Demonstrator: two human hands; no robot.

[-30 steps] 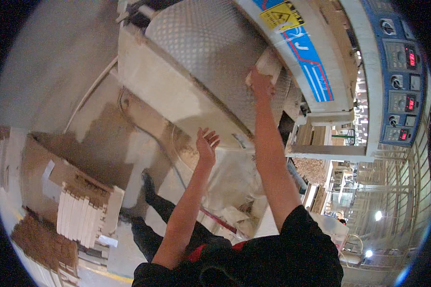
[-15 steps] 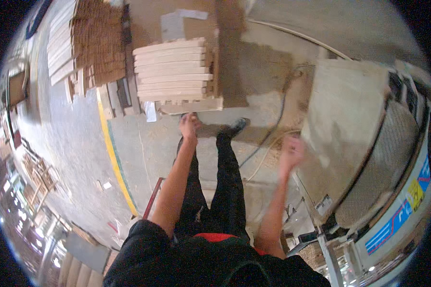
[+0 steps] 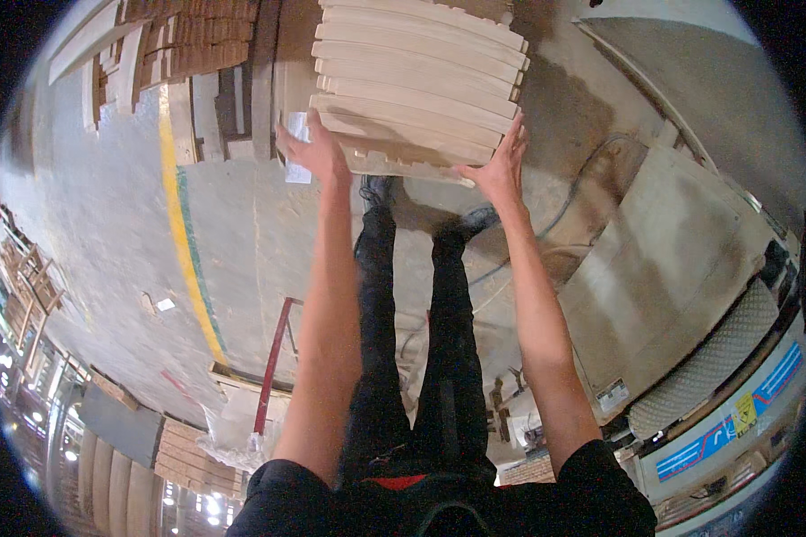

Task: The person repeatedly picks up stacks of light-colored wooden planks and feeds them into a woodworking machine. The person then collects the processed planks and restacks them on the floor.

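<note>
A stack of pale, slightly curved wooden slats (image 3: 416, 76) lies in front of my feet. My left hand (image 3: 324, 159) is at its near left corner, fingers spread, the index finger close to the slat end. Around the near right corner comes my right hand (image 3: 501, 170), its thumb by the near edge and its fingers stretched along the right end. Both hands look open; whether the fingertips press on the wood I cannot tell. A white paper sheet (image 3: 297, 172) hangs beside the stack, partly behind my left hand.
Darker stacked wood pieces (image 3: 201, 45) stand at the far left beside upright boards (image 3: 208, 116). A yellow floor line (image 3: 181, 233) runs on the left, near a red metal bar (image 3: 273, 367). On the right are a large grey panel (image 3: 663, 277), a machine with blue stickers (image 3: 725, 430) and a floor cable (image 3: 571, 201).
Both hands have reached forward to the near corners of the slat stack; the right hand came in from the far right. The view has shifted, so the stack appears larger and closer.
</note>
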